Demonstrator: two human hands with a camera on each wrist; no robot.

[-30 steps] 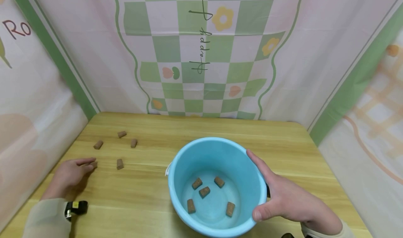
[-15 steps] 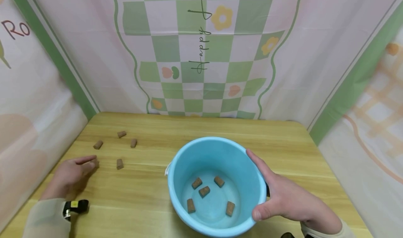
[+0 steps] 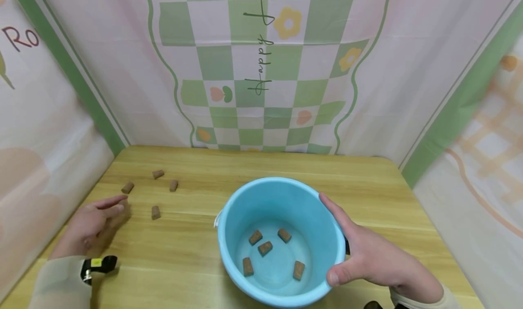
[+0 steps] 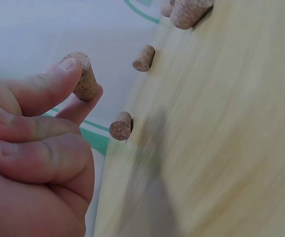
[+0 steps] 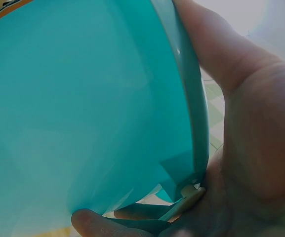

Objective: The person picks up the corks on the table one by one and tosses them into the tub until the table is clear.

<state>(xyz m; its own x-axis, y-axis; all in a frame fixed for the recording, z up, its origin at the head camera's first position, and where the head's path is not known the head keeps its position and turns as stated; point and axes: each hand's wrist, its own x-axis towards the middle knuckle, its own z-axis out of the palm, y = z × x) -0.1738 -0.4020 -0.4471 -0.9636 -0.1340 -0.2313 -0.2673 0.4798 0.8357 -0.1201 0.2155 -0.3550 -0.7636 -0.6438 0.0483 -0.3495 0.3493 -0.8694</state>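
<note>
My left hand (image 3: 91, 220) is at the left of the table. In the left wrist view it pinches a cork stopper (image 4: 86, 81) between thumb and index finger, off the table, with the other fingers curled in. More corks lie near it, one (image 3: 155, 212) to its right and another (image 3: 127, 187) just beyond the fingertips. My right hand (image 3: 373, 256) grips the right side of a light blue bucket (image 3: 282, 202), its thumb on the rim. The right wrist view shows fingers under the rim, against the outer wall. Several corks (image 3: 265, 248) lie on the bucket's floor.
Two further corks, one at the back (image 3: 158, 174) and one beside it (image 3: 173, 185), lie on the wooden table (image 3: 188, 259). The bucket's white handle end (image 3: 217, 220) sticks out on its left. Printed curtains (image 3: 261, 63) hang behind and at both sides.
My left hand has picked a cork up from the table and risen slightly with it. The right hand and the bucket stay where they were.
</note>
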